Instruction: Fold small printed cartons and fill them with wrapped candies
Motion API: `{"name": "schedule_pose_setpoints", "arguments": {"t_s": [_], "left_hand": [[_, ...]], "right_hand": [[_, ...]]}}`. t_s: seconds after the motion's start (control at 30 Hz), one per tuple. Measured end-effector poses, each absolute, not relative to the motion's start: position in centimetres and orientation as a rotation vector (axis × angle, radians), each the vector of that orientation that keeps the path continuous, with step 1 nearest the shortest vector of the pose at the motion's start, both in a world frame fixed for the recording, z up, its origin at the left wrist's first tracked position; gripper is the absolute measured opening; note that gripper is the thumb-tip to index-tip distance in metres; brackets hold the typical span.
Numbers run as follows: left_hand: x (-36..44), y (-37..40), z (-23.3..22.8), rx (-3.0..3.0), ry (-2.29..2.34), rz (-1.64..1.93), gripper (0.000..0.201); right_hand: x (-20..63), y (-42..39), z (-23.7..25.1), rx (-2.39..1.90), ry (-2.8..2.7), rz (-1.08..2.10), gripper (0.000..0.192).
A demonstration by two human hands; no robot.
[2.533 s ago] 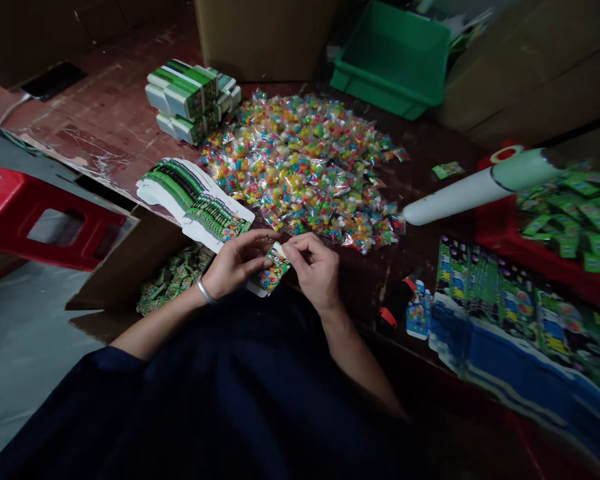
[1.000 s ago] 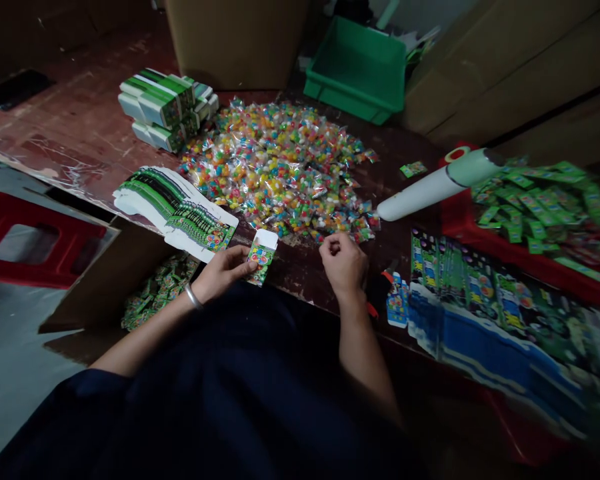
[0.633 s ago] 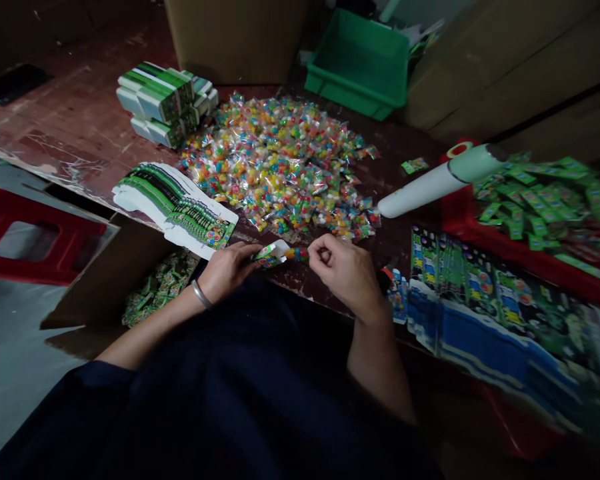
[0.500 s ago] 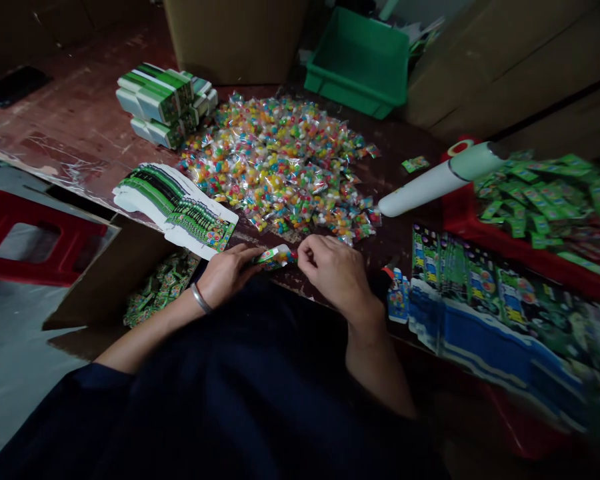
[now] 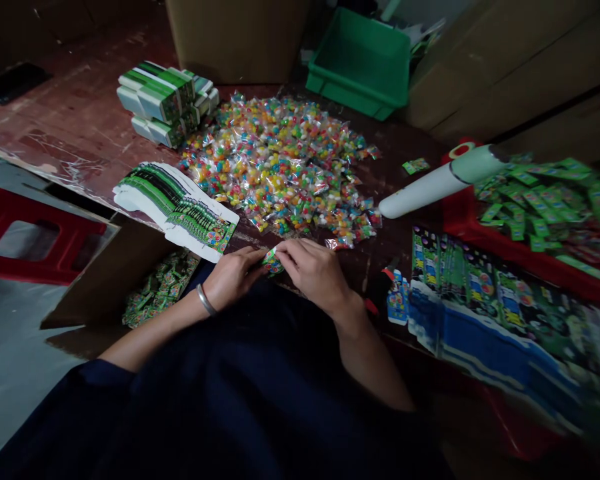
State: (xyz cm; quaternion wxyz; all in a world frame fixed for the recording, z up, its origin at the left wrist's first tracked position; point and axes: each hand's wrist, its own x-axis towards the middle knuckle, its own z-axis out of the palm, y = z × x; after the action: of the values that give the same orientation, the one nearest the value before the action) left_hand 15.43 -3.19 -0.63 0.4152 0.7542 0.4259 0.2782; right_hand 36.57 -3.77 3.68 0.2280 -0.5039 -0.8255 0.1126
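Green printed carton point(image 5: 272, 261) between both hands' fingers point(image 5: 260, 257)

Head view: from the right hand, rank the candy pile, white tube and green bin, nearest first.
From the right hand:
1. Candy pile, just beyond the hand on the table.
2. White tube, off to the right.
3. Green bin, at the table's far edge.
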Motion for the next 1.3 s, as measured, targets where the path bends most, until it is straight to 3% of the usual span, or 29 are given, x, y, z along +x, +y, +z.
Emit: {"name": "schedule_pose_setpoints", "arguments": {"t_s": [0.07,0.23,0.4,0.53,0.7,0.87,1.03,1.3], "left_hand": [[15.5,-3.2,-0.6,1.739,1.04,0.74,0.031],[15.7,-3.2,-0.2,1.257,0.904,0.919,0.064],[16.4,-3.6,0.2,1.128,0.826,0.963,0.05],[16.7,-3.8,-0.1,1.069,0.802,0.884,0.046],[17.0,-3.8,-0.4,0.984,0.817,0.951,0.055],[16.9,-4.1,-0.3,0.99,0.835,0.992,0.056],[16.0,-4.0,0.1,1.148,0.839,0.969,0.052],[15.0,-4.0,-0.1,1.328,0.834,0.901,0.054]], "right_hand": [[36.6,-4.1,3.6,-1.376,-1.991,0.41,0.019],[36.7,-5.5,3.1,-1.377,-1.609,0.433,0.017],[34.6,-6.6,-0.3,-1.324,-1.399,0.808,0.026],[33.9,-6.4,-1.8,-1.321,-1.38,0.751,0.017],[33.7,-5.8,-1.2,-1.301,-1.338,0.73,0.021],[33.8,-4.8,0.2,-1.256,-1.322,0.938,0.03],[34.8,-3.7,0.5,-1.282,-1.301,1.143,0.028],[34.9,-3.4,0.8,-1.295,-1.372,1.109,0.024]]}}
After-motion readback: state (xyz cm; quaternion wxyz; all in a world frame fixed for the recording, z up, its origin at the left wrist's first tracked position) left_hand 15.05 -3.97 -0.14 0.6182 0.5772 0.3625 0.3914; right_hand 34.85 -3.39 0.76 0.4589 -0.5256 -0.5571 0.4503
